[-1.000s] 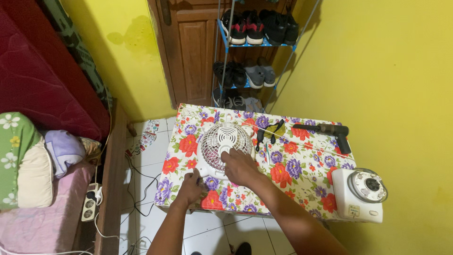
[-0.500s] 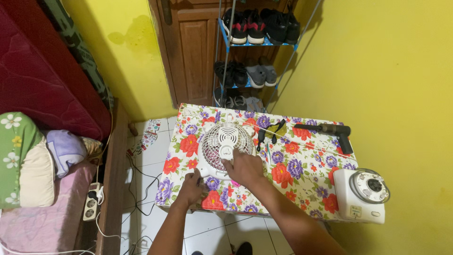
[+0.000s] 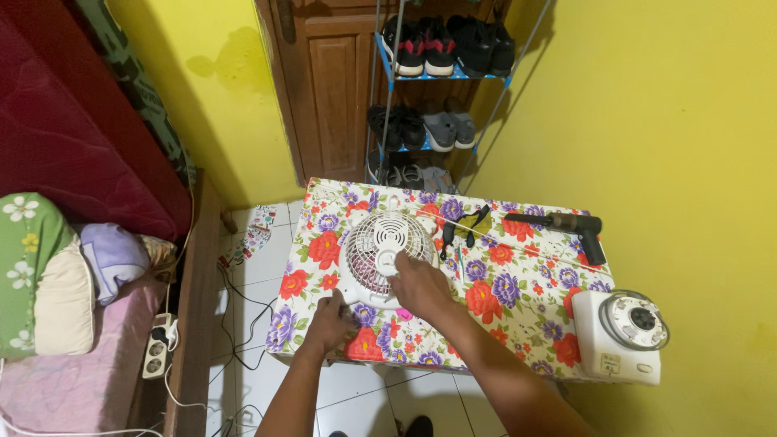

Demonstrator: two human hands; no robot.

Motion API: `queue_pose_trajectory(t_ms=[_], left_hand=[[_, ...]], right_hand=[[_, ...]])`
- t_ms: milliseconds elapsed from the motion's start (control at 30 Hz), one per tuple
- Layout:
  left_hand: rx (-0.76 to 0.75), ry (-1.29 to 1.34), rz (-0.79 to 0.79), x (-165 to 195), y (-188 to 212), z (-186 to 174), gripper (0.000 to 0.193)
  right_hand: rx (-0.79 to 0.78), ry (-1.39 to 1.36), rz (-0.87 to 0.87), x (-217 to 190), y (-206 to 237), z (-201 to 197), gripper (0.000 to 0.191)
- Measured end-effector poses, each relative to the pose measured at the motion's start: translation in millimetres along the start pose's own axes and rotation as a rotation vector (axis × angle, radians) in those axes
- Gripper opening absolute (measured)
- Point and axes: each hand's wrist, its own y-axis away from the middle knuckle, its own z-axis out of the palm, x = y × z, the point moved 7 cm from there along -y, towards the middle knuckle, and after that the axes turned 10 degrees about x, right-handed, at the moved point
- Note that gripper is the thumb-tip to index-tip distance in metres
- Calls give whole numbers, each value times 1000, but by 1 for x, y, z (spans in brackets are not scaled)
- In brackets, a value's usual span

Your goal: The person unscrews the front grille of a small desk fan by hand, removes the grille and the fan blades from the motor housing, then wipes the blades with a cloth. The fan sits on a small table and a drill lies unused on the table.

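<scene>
Both hands are working at the small white plastic fan grille (image 3: 384,257), a round, slatted cover set in a squarish frame that is lying flat on the table. Her or his right hand (image 3: 418,285) is resting palm-down on the near right part of the grille, fingers bent and spread over the slats near the hub; whether they are actually pinching anything I cannot tell from where I am standing. The left hand (image 3: 330,321) is curling loosely over the near left corner of the frame, fingertips touching its rim, with nothing enclosed in it as far as I can make out.

That grille is sitting toward the left half of the low table covered in a floral cloth of red and purple blooms (image 3: 518,299), closer to the near edge than the far one. Just beside it to the right, a pair of black-handled pliers with yellow on them (image 3: 461,229) is lying on the cloth. Near the far right corner, a black handheld tool with a pistol grip (image 3: 566,226) is lying on its side. At the near right corner, a white boxy motor housing with a round clear-rimmed face (image 3: 623,336) is standing at the table's edge.

Beyond the far edge, a metal shoe rack with blue shelves (image 3: 433,77) is standing against a brown wooden door (image 3: 332,97). Off to the left, a white power strip (image 3: 156,356) is lying on the floor beside a bed with pillows (image 3: 48,283).
</scene>
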Motion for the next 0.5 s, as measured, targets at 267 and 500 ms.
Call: queue_pose_trajectory(t_ms=[267, 500], left_hand=[[359, -128, 178, 56, 6, -15, 45], [-7, 263, 317, 116, 2, -7, 49]], right_hand=[[-189, 63, 131, 5, 5, 6, 35], [-27, -100, -158, -7, 4, 2, 37]])
